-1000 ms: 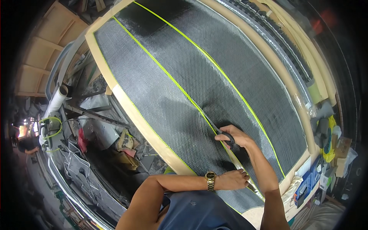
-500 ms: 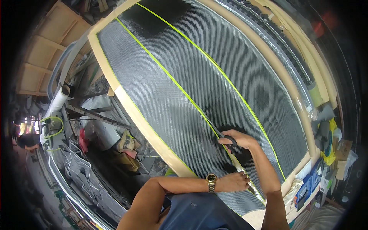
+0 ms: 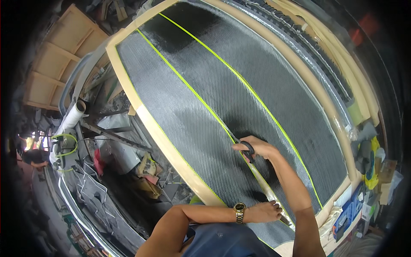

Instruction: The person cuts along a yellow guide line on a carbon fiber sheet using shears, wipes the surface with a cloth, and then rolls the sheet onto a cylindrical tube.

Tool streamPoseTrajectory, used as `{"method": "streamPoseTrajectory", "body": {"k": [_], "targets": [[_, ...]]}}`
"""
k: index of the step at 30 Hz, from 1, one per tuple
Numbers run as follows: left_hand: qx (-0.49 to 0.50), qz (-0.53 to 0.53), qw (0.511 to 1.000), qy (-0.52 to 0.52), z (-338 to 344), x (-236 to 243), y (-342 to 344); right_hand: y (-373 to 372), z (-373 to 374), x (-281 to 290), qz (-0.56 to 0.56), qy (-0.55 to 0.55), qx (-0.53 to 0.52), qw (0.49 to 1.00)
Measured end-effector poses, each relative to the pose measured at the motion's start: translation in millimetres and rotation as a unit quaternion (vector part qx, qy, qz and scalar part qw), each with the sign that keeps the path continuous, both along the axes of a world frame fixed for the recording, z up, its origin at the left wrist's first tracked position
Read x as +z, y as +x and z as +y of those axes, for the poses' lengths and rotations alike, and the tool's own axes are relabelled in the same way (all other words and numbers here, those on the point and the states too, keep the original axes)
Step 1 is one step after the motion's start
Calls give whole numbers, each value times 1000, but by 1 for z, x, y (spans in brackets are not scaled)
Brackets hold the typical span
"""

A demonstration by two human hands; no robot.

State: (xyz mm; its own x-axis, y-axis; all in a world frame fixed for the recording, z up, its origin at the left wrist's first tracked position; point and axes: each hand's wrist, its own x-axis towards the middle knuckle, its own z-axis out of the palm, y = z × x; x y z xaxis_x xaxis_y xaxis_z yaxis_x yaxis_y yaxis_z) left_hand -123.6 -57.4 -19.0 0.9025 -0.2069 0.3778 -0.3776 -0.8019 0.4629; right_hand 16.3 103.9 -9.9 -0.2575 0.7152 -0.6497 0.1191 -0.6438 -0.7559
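Lower centre of the frame, nearest: one left hand (image 3: 263, 212), wearing a gold-toned wristwatch (image 3: 239, 212), fingers bent and close together at the silvery strip (image 3: 269, 192); whether it pinches an edge or only presses, cannot tell; placed, it seems, to steady the sheet behind the blades. Just above, right of centre: one right hand (image 3: 259, 149), closed around the dark handles of one pair of scissors (image 3: 250, 147), blades pointing up and left along a lime-green line (image 3: 184, 81), apparently so aligned to follow it. Beneath, filling the centre: dark woven fabric (image 3: 188, 122), spread broad and flat, presumably for access, within a tan border (image 3: 160, 139). Left: one white roll (image 3: 73, 116). Upper left, farthest: one ribbed wooden panel (image 3: 62, 60), leaning.
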Motion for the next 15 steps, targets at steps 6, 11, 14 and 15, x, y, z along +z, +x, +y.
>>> {"method": "streamPoseTrajectory", "body": {"k": [6, 11, 14, 15], "targets": [[-37, 59, 998, -11, 0, 1, 0, -1, -3, -11, 2, 10, -11, 1000], [-41, 64, 997, -31, 4, 4, 0, -1, -6, -14, -11, 10, -20, 1000], [-24, 20, 998, -50, 1, -3, 0, -1, -6, -16, -11, 5, -23, 1000], [-24, 20, 998, -51, 1, -2, 0, -1, -6, -17, -8, 1, -24, 1000]]}}
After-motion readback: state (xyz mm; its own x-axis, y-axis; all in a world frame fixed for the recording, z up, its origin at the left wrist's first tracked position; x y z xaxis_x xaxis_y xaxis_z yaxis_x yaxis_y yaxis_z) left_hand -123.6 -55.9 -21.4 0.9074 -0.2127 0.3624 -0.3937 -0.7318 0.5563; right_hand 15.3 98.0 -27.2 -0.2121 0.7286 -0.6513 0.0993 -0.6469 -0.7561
